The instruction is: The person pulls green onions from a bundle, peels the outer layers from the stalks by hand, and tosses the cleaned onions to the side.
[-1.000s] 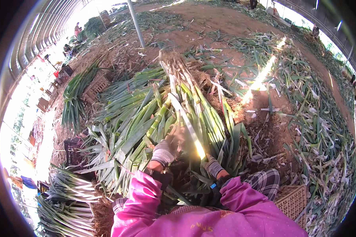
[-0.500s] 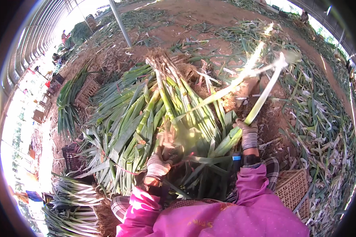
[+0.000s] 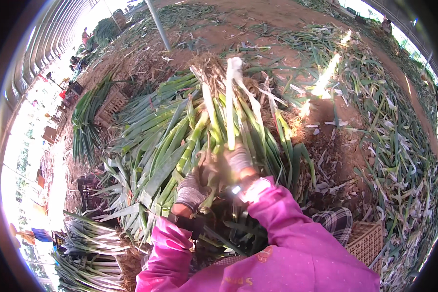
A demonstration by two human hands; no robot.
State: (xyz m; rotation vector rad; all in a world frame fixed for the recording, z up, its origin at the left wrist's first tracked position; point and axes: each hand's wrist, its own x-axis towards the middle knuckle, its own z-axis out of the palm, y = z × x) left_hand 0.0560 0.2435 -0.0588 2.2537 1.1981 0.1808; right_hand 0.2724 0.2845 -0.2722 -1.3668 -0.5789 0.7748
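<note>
In the middle, my right hand [image 3: 239,158], in a pale work glove, is closed round a leek [image 3: 230,104] whose peeled white end points away from me. Close by on its left, my gloved left hand [image 3: 192,187] has its fingers curled among green leaves; blur hides what lies in them. Both hands are over a large heap of leeks [image 3: 158,141], their roots [image 3: 205,65] at the far end and their leaves spread toward me and to the left.
Leaf scraps [image 3: 399,155] cover the ground at right. A tan plastic crate [image 3: 365,241] stands by my right knee. At lower left lie cleaned leeks [image 3: 95,243], with a dark crate [image 3: 90,192] beyond. Another tan crate [image 3: 111,104] and a metal post [image 3: 158,24] stand farther off.
My right hand has swung left with the leek, from the right side to beside my left hand. The leek now points straight away instead of up to the right. My left hand has barely moved.
</note>
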